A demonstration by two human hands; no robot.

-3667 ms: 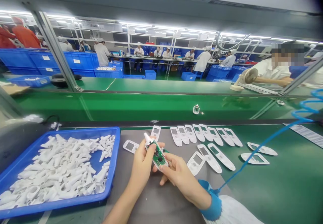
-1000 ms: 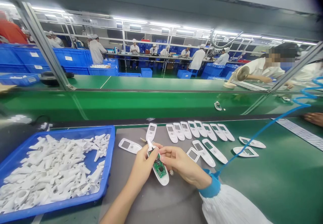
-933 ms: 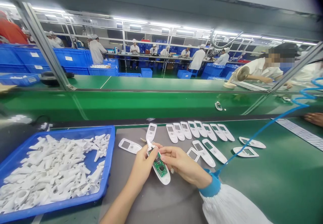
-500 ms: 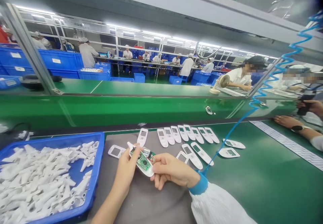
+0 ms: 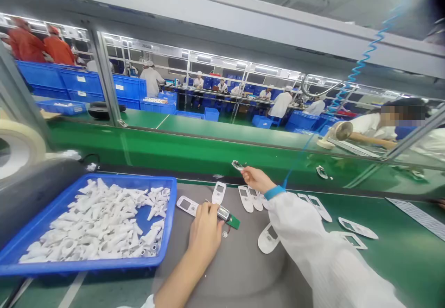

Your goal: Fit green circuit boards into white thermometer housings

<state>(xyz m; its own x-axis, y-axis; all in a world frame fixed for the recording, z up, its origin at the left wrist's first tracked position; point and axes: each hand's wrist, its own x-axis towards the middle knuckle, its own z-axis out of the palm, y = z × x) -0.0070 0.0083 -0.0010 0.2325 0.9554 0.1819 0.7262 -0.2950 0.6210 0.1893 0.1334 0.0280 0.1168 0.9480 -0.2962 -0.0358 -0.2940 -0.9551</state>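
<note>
My left hand [image 5: 206, 236] is low on the grey mat [image 5: 243, 271], shut over a green circuit board [image 5: 233, 222] with a silver metal part [image 5: 223, 213] on it. Most of the board is hidden by my fingers. My right hand [image 5: 254, 180] reaches to the far side of the mat, pinching a small white and metal piece [image 5: 237, 165] at its fingertips. Beneath my forearm lie white plastic casing shells [image 5: 245, 198], partly covered by my white sleeve [image 5: 306, 238]. Another shell [image 5: 187, 205] lies left of my left hand, and a small round ring [image 5: 225, 234] sits near the board.
A blue tray [image 5: 170, 220] heaped with white plastic parts stands left of the mat. A tape roll [image 5: 17, 146] sits at far left. A blue coiled cord [image 5: 361, 65] rises at upper right. A co-worker [image 5: 375, 132] works beyond the glass beside a small fan [image 5: 339, 132].
My hands have parted: the right hand moved forward and away from the board with a small piece, and the left dropped lower with the board. The white casing no longer shows with the board. The view turned.
</note>
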